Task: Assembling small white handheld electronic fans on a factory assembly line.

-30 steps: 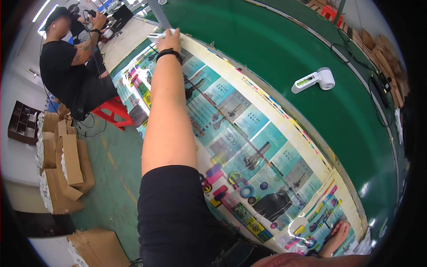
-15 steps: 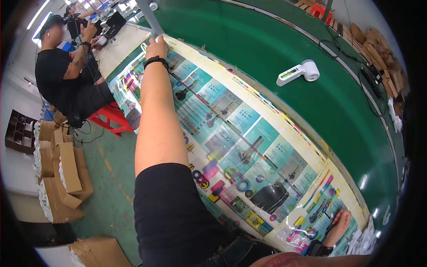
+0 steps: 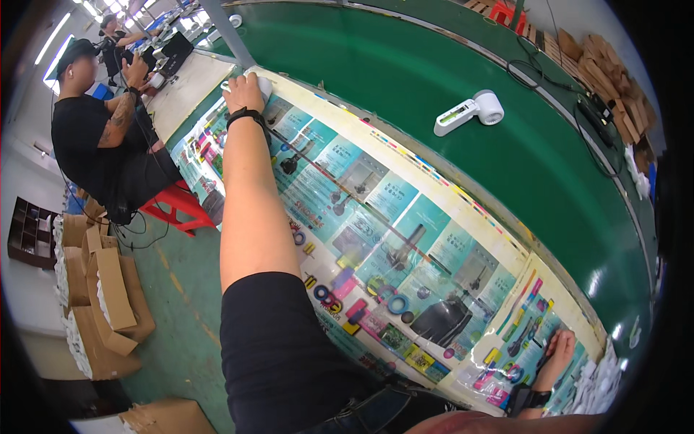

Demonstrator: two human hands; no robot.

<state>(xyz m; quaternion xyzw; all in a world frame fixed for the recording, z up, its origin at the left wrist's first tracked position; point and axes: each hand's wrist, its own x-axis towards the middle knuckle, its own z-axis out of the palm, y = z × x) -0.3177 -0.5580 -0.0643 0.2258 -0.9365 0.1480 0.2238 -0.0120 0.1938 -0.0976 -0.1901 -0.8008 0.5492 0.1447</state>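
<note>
My left arm reaches far out to the upper left. Its hand, my left hand (image 3: 243,94), closes over a white device (image 3: 264,87) at the far end of the printed sheet (image 3: 405,253) covering the table; a rounded part of the device shows beside the fingers. At the lower right my right hand (image 3: 558,354) rests close to the sheet with curled fingers, and whatever they may hold is hidden. Beyond the table's edge, another white handheld device (image 3: 470,113) with a round head and a green strip on its handle lies on the green conveyor belt (image 3: 361,69).
A seated co-worker (image 3: 94,123) on a red stool (image 3: 173,206) is at the left, with another person farther back. Cardboard boxes (image 3: 108,304) stand on the floor. A grey post (image 3: 230,32) rises by the table's far end. White wrapped items (image 3: 596,383) lie at the lower right.
The view has shifted slightly, so the belt and its device sit further left. My left hand has come lower in the picture, still on the white device. My right hand stays near the same spot.
</note>
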